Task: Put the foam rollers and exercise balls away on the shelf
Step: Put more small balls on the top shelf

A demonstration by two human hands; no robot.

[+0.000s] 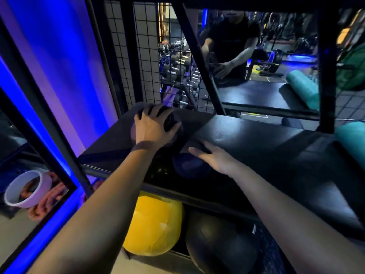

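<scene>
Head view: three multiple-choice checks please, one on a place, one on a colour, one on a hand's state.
1. Where is the large yellow exercise ball? A: on the top board. B: on the lower level of the black metal shelf. C: in a hand.
2. The cylindrical foam roller at the right edge is: A: teal. B: red. C: white.
3. The right hand is: A: a fist. B: gripping the roller. C: open, fingers straight on a dark blue round ball.
Answers: B, it sits under the top board; A, its colour shows plainly; C, the fingers lie flat.

Bare left forearm [88, 214], bare right forearm [286, 204], left grip [152, 127] and right grip [213, 157] bare too — shadow band across left wrist
</scene>
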